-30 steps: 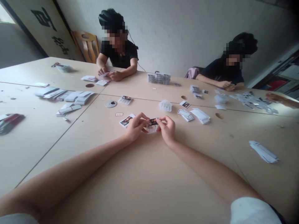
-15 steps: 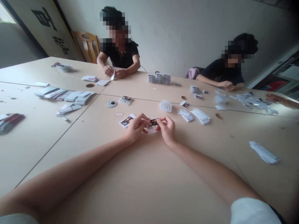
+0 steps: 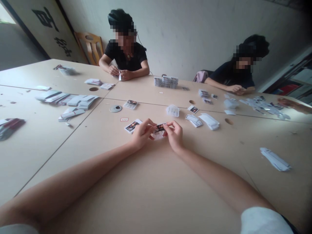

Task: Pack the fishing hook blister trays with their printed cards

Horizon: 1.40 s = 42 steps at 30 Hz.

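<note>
Just above the middle of the frame, the left hand (image 3: 142,134) and the right hand (image 3: 175,134) pinch a small, clear, boxy case (image 3: 159,135) from either side, thumbs and fingertips closed on it; a dark printed card (image 3: 160,127) lies along its upper part, whether inside or on top I can't tell. Flat, white-edged printed cards (image 3: 133,126) lie just beside the left hand. Farther up, right of centre, sit a translucent rectangular box (image 3: 172,110) and thin white paper strips (image 3: 209,121), all on the smooth, pale table (image 3: 151,188).
</note>
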### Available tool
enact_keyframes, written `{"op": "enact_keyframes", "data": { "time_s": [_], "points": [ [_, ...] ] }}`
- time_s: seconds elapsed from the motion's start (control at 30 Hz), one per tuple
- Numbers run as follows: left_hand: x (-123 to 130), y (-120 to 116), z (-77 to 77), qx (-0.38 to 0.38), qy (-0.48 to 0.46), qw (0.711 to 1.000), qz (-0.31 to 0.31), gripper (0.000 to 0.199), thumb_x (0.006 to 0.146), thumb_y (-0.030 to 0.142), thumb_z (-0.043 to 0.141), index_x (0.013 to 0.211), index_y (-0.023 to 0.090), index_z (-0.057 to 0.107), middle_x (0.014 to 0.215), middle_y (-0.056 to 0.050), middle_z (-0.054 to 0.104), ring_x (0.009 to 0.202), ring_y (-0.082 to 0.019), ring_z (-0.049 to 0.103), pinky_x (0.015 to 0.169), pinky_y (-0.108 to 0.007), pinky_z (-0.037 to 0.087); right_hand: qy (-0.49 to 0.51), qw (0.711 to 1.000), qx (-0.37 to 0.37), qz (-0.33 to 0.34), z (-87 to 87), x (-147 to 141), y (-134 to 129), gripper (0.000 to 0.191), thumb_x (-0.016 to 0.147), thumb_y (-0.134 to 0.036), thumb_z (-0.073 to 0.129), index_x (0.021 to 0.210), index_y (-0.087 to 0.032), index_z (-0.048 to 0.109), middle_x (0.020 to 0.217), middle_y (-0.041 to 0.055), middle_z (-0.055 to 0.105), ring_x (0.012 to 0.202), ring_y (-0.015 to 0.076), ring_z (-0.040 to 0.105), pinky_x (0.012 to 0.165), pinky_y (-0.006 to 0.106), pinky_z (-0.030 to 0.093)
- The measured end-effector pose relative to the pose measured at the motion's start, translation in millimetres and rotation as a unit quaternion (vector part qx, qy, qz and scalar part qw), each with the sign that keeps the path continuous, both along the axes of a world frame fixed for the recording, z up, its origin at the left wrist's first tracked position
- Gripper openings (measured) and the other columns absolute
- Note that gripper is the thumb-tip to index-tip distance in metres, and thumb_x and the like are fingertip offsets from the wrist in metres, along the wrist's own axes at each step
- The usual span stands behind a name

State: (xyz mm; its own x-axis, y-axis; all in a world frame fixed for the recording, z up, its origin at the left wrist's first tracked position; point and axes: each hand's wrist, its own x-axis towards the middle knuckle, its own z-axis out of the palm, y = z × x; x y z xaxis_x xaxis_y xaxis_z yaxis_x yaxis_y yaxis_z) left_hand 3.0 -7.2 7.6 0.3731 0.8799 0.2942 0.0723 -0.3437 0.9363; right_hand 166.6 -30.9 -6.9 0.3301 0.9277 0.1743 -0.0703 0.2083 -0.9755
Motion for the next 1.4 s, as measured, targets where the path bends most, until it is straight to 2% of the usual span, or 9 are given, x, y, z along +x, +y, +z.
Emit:
{"op": "enact_keyframes", "data": {
  "time_s": [0.27,0.47,0.67,1.1,1.23,1.4],
  "points": [
    [-1,-1,-0.7,0.03,0.022,0.999,0.01,0.025,0.092,0.041,0.056,0.086,0.016,0.054,0.072,-0.002,0.071,0.054,-0.01,0.062,0.047,-0.021,0.058,0.02,0.999,-0.026,0.001,-0.2,1,1,0.03,0.073,-0.04,0.076,0.07,-0.019,0.054,0.064,-0.0027,0.065,0.043,0.0101,0.057,0.044,0.021,0.043],
    [-1,2,-3.5,0.031,0.024,0.999,0.019,0.025,0.092,0.041,0.056,0.087,0.017,0.055,0.069,-0.001,0.069,0.052,-0.01,0.061,0.044,-0.02,0.055,0.063,0.997,-0.034,0.004,-2.7,2,6,0.041,0.068,-0.038,0.08,0.069,-0.021,0.043,0.073,-0.0024,0.067,0.04,0.0082,0.055,0.042,0.022,0.041],
    [-1,4,-4.5,0.018,0.018,0.999,0.029,0.027,0.091,0.044,0.057,0.089,0.017,0.055,0.072,-0.003,0.07,0.056,-0.012,0.063,0.045,-0.02,0.054,0.077,0.996,-0.028,0.026,-4.3,4,11,0.039,0.064,-0.036,0.081,0.084,-0.021,0.052,0.079,-0.0056,0.061,0.042,0.005,0.051,0.043,0.021,0.041],
    [-2,8,-5.5,-0.006,0.013,0.999,0.043,0.026,0.091,0.044,0.058,0.091,0.018,0.056,0.068,0.0,0.065,0.055,-0.012,0.06,0.045,-0.019,0.052,0.06,0.997,-0.029,0.049,0.8,4,9,0.029,0.069,-0.036,0.075,0.087,-0.019,0.061,0.078,-0.0035,0.063,0.044,0.0053,0.05,0.044,0.021,0.042],
    [-2,8,-5.0,-0.014,0.009,0.999,0.04,0.028,0.09,0.046,0.058,0.091,0.018,0.055,0.069,-0.001,0.066,0.059,-0.013,0.062,0.046,-0.021,0.054,0.046,0.998,-0.013,0.039,-0.6,3,8,0.028,0.071,-0.035,0.075,0.091,-0.02,0.061,0.081,-0.004,0.063,0.043,0.0057,0.053,0.045,0.021,0.044],
    [0,4,-1.3,-0.023,0.007,0.999,0.03,0.033,0.089,0.05,0.059,0.092,0.017,0.055,0.077,-0.004,0.071,0.063,-0.014,0.066,0.049,-0.023,0.057,0.002,1.0,0.003,0.008,-3.3,3,5,0.026,0.075,-0.037,0.073,0.092,-0.019,0.065,0.094,0.0009,0.068,0.047,0.0087,0.062,0.045,0.022,0.047]
  ]
}}
